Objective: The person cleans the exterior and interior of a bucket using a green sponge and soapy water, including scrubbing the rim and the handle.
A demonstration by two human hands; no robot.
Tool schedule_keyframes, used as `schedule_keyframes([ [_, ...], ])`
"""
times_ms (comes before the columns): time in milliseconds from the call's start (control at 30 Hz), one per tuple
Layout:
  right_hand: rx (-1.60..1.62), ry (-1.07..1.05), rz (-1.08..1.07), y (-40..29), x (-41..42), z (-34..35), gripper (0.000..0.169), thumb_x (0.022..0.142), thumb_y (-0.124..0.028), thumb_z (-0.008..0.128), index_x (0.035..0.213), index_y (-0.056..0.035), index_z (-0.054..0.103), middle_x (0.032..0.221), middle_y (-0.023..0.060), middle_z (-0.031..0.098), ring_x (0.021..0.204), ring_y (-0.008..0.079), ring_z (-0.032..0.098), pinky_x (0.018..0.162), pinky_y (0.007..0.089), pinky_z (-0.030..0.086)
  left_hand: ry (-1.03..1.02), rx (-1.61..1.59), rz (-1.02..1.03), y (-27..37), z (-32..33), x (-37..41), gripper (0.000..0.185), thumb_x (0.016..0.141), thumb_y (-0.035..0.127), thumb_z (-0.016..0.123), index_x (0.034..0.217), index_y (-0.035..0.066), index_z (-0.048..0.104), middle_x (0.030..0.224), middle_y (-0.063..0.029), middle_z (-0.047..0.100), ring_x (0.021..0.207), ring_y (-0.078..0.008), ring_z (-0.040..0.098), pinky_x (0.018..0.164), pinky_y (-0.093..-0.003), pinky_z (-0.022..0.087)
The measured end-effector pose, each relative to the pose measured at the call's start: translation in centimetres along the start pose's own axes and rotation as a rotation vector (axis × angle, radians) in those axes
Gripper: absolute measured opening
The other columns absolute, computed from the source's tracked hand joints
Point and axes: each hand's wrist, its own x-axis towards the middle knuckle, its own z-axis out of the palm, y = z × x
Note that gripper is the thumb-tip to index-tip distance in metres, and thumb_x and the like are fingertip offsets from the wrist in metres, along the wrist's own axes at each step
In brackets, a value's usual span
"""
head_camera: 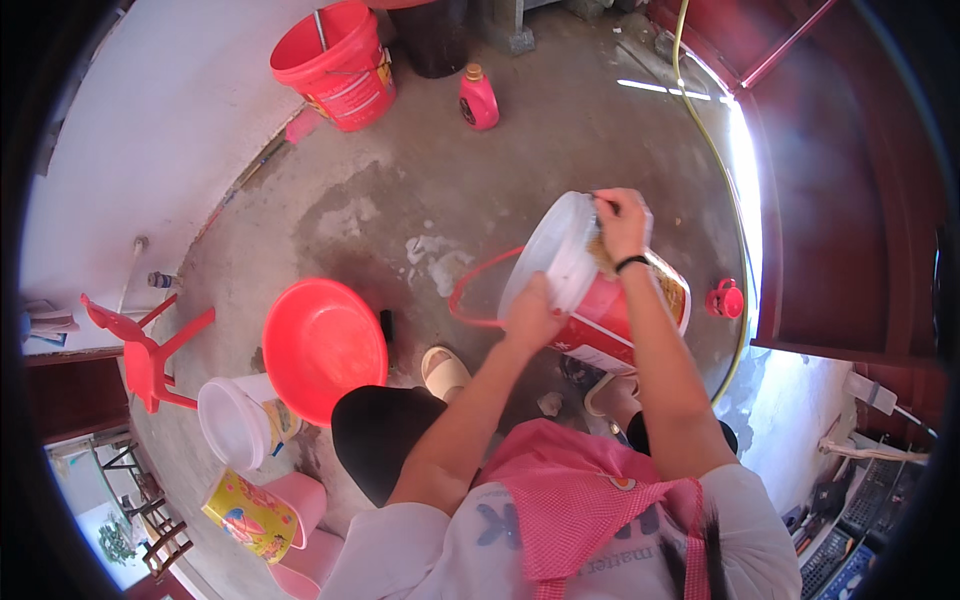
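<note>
A red-and-white plastic bucket [600, 319] is tilted on its side before me, its white rim turned to the left and its red handle [480, 285] hanging out. My left hand [534, 315] grips the near part of the rim. On the far side, my right hand [624, 225] is closed on a small dark-edged thing with tan bristles, apparently a brush [598, 253], pressed against the bucket's outer wall just below the rim. Blur and my fingers hide most of it.
A red basin [324, 349], a white bucket [236, 424] and a red plastic chair [154, 360] stand to the left. Ahead are a large red bucket [337, 67] and a pink bottle [478, 97]. A red mug [725, 298] sits by a yellow hose [716, 150] at right.
</note>
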Motion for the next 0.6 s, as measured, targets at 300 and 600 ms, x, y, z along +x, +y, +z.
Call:
schedule_keyframes([
  [300, 0.330, 0.094, 0.362, -0.3, -5.3, -15.9, 0.016, 0.084, -0.005, 0.067, 0.100, -0.0016, 0.070, 0.093, 0.0013, 0.067, 0.086, 0.0088, 0.059, 0.080, 0.0236, 0.047, 0.128, 0.381, 0.584, 6.7, 0.4, 0.0, 0.025, 0.074, 0.010, 0.063, 0.092, 0.007, 0.046, 0.086, -0.0104, 0.057, 0.074, -0.0269, 0.062, 0.061, -0.0377, 0.050],
  [600, 0.709, 0.082, 0.668, 0.3, -10.7, -15.7, 0.017, 0.086, -0.004, 0.066, 0.102, -0.0006, 0.069, 0.096, 0.0012, 0.067, 0.087, 0.0085, 0.059, 0.081, 0.0229, 0.046, -0.091, 0.672, 0.691, 3.5, 6.5, -3.3, 0.025, 0.073, 0.012, 0.062, 0.096, 0.009, 0.051, 0.089, -0.0092, 0.057, 0.086, -0.0250, 0.061, 0.075, -0.0392, 0.048],
])
